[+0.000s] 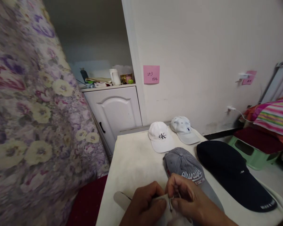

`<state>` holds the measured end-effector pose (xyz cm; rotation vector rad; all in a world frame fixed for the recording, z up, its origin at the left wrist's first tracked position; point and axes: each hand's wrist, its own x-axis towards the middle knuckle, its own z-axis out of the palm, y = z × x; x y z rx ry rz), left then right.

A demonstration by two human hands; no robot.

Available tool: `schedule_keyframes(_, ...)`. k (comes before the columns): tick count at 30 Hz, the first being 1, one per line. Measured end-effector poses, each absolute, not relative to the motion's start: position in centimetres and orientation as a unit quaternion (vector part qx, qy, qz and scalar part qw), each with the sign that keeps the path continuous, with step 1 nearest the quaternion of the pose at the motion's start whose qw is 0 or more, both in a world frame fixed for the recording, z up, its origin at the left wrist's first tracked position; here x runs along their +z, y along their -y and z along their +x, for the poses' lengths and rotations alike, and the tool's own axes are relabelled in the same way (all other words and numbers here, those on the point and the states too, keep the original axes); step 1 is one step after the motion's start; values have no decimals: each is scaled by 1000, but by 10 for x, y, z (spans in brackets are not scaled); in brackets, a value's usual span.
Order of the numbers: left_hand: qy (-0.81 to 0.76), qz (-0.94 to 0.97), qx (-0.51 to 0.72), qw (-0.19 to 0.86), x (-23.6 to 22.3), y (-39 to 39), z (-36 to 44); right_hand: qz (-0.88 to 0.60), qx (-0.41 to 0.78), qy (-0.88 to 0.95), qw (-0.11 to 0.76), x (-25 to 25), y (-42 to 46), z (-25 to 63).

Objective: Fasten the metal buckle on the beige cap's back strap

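At the near edge of the table, my left hand [146, 205] pinches a whitish cap strap [164, 197] between thumb and finger. My right hand [191, 197] is closed at the strap's small metal buckle [170, 204], its fingertips meeting those of my left. A pale rounded piece with a dark edge [122, 199] sticks out to the left of my left hand. Most of what I hold is hidden by my hands and the frame's lower edge. Just beyond my right hand lies a grey cap [180, 160] with white lettering, partly covered by that hand.
On the cream-covered table [129, 163] lie a white cap [159, 135], a pale blue cap [181, 127] and a navy cap [226, 169]. A floral curtain [42, 119] hangs at left. A green stool [252, 153] stands at right, a white cabinet [115, 113] behind.
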<state>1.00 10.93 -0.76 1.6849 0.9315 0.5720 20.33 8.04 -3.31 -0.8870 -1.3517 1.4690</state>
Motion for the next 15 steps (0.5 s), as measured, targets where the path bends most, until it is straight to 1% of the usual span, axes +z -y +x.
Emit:
schedule_keyframes(4,-400,707,234,534,-4,-109,10,-374,580,544,477,-40,-81,200)
schedule_keyframes(8,-425,696,236,529,-4,-108,7,-336,617,524,482,-43,-82,204)
schedule_keyframes(12,-420,663,253,567,-3,-109,5,-338,621,529,469,-42,-81,206)
schedule_keyframes(15,-403,652,255,589,-3,-110,3,-338,613,526,482,-44,-81,205)
